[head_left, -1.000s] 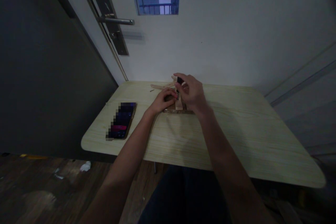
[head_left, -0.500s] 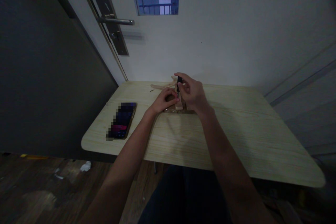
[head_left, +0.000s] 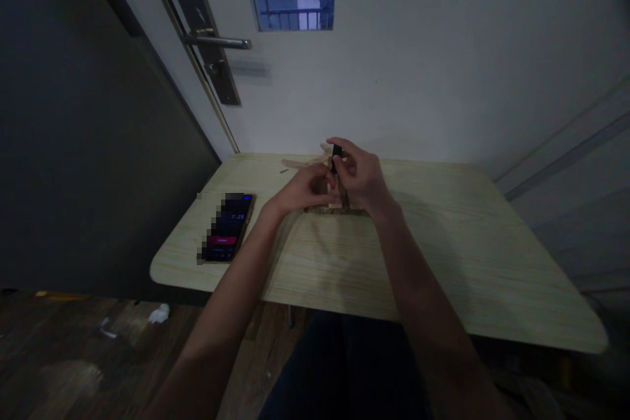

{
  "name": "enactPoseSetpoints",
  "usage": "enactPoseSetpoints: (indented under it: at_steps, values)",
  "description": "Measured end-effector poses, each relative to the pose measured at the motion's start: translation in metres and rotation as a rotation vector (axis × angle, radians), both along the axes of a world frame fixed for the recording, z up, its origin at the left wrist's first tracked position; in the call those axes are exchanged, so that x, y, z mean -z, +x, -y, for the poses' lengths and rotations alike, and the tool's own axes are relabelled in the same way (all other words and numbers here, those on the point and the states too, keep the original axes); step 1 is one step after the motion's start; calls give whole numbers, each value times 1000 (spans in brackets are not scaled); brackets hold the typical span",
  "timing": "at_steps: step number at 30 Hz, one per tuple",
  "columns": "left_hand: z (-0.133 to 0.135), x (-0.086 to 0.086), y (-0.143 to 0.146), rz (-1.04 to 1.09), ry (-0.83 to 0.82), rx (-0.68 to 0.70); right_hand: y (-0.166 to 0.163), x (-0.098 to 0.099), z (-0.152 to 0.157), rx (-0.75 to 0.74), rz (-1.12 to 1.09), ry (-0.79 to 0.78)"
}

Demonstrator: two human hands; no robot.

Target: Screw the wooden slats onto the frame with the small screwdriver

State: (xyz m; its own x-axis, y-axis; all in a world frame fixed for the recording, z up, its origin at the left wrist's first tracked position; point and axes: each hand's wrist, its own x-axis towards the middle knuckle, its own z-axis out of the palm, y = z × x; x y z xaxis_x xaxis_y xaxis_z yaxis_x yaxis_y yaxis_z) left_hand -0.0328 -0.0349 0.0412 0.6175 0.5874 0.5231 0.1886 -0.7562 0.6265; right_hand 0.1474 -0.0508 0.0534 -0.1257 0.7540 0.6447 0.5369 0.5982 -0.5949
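My right hand is closed around the black handle of a small screwdriver, held upright with its tip pointing down. Below it stands a pale wooden block, gripped at its side by the curled fingers of my left hand. The screwdriver's lower end is hidden among my fingers. Under the block lies a flat brown piece with a shiny edge, mostly covered by my hands.
Thin wooden sticks lie behind my left hand, beside a small dark screw-like piece. A phone rests at the left of the pale wooden table. A door with a metal handle rises behind the table.
My left hand has shifted right and closed in on the block, its fingers now nearer the screwdriver. The right hand stays in nearly the same place. The phone's screen now shows digits.
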Motion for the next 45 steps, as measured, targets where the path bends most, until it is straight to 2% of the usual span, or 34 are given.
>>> enactPoseSetpoints:
  at_steps: [3, 9, 13, 22, 32, 40, 45]
  values:
    - [8, 6, -1, -82, 54, -9, 0, 1, -1, 4, -12, -4]
    - [27, 35, -6, -47, 165, -218, 1, 2, 0, 0, 0, 28]
    - [34, 44, -2, -116, 235, -309, 3, 1, 0, -19, -4, 23]
    - [40, 41, -2, -241, 305, -376, 3, -3, 2, -18, 2, 16]
    - [38, 42, -4, -165, 283, -337, 2, 0, -2, 3, 27, 20]
    - [40, 40, -4, -158, 253, -333, 0, 4, -1, 29, 73, 94]
    - [40, 40, -4, -160, 244, -329, 4, 4, -3, -25, 48, 124]
